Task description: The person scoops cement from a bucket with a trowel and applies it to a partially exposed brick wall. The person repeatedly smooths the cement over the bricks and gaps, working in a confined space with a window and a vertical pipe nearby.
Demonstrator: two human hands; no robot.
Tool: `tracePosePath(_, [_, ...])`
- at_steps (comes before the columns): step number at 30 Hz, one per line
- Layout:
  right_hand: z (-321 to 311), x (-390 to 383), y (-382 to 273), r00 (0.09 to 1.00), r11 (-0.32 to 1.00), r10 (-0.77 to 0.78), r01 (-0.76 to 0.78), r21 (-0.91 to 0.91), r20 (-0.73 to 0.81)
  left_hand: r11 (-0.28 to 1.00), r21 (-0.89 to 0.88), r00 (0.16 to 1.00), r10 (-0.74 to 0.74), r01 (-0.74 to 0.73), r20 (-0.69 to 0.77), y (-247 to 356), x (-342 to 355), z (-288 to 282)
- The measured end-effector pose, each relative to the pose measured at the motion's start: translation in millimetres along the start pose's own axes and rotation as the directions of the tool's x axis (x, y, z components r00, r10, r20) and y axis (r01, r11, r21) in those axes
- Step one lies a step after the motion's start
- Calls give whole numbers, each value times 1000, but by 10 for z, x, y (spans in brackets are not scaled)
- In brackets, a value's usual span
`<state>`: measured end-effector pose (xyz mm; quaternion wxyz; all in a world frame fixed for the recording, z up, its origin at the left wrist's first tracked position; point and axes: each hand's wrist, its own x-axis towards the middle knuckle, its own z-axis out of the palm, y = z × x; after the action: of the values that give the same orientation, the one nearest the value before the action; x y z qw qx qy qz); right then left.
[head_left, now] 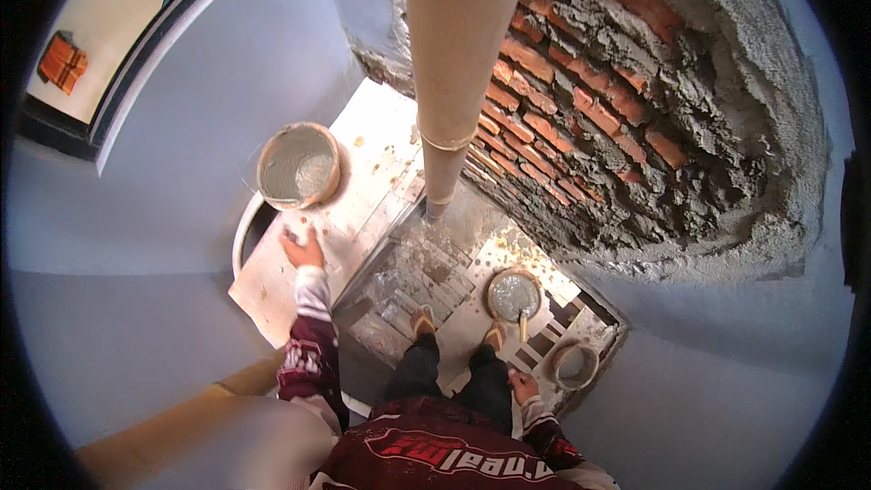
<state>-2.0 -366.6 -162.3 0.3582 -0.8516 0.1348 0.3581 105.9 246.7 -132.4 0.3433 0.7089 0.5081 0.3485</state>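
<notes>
Board under my left hand, fingers spread, bowl just beyond the tips; my right hand, can't tell.

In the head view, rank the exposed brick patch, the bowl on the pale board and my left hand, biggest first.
1. Exposed brick patch
2. Bowl on the pale board
3. Left hand

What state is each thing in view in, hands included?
Left bowl: upright, grey mix inside
Middle bowl: wet grey mix inside, handle sticking out
Right bowl: grey inside, fill unclear
Brick wall: partly coated grey, partly bare
Left hand: open, empty
Right hand: grip unclear
</notes>
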Motion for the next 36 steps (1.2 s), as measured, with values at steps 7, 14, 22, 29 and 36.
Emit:
tracePosePath(7, [-99,-310,290,999,982,24,-30,-188,-35,927,348,988,-154,143,4,444,1840,154])
tracePosePath(14, [-76,-804,1078,998,986,36,-42,-160,-41,932,332,938,-237,145,255,466,2074,331])
tracePosePath(22, [-120,-290,40,966,891,245,-190,-412,85,727,120,729,-683,676,34,-440,1730,321])
tracePosePath(29, [-142,-34,-789,994,985,-98,91,-148,-40,645,-297,658,-750,704,-66,-325,1080,122])
tracePosePath(36, [-80,120,-225,998,924,60,-63,-376,-18,414,-713,375,-899,566,-225,-1331,291,-408])
